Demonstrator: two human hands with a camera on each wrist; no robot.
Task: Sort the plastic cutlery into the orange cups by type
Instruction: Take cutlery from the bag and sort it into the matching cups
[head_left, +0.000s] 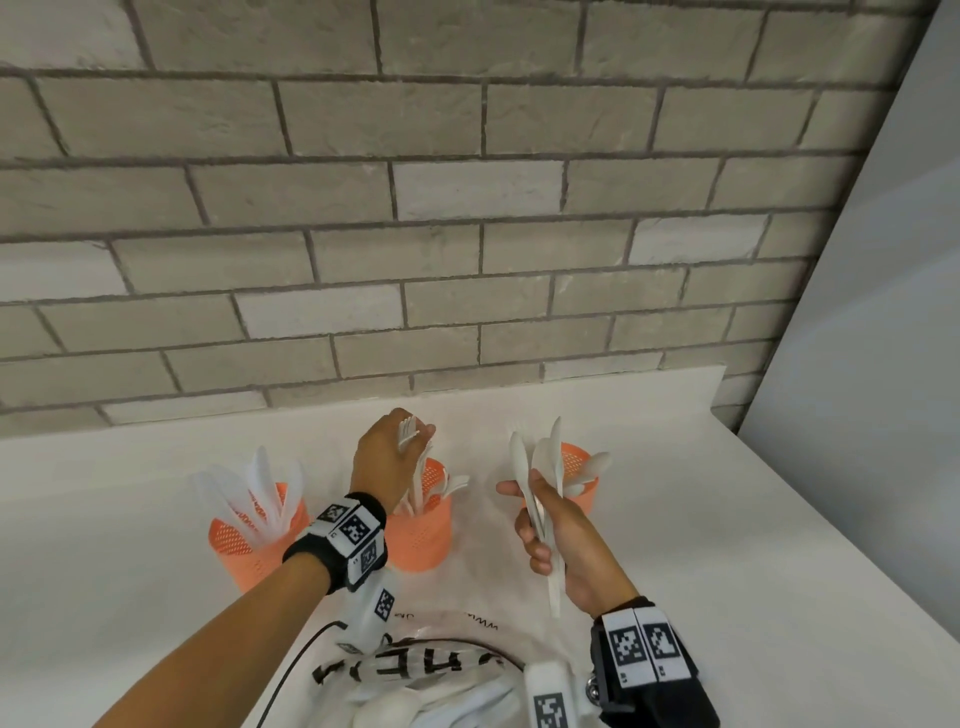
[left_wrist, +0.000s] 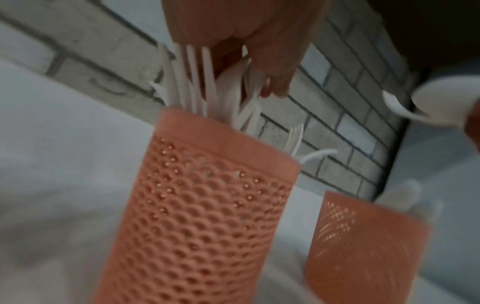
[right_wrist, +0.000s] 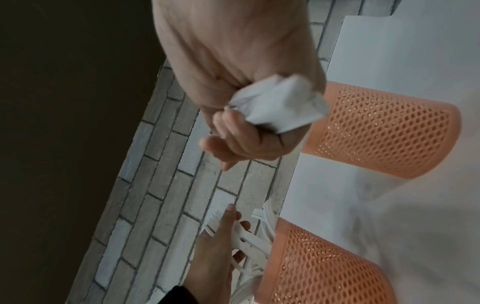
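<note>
From the head view, three orange plastic cups with little holes stand in a row on the white surface (head_left: 675, 519) by the grey brick wall (head_left: 467, 208). The left cup (head_left: 249, 551) holds white plastic knives (head_left: 260, 483), so each kind has its own home. The left hand (head_left: 387, 462) is over the middle cup (head_left: 421, 535), its fingers wrapped around a bunch of white plastic forks (head_left: 408, 434) with the handles pointing down, so they can slide in. The right hand (head_left: 558, 540) squeezes a bunch of white plastic spoons (head_left: 543, 462) in front of the right cup (head_left: 579, 478). I think it waits its turn. A white plastic bag with black letters (head_left: 415, 660) lies near the person, with more white cutlery on it.

From the left wrist view, the forks (left_wrist: 197, 82) hang from the fingers (left_wrist: 275, 67) and their handles dip inside the rim of the middle cup (left_wrist: 202, 205).

From the right wrist view, the spoon handles (right_wrist: 278, 102) stick out of the tight fist (right_wrist: 233, 92), next to the right cup (right_wrist: 384, 127).
</note>
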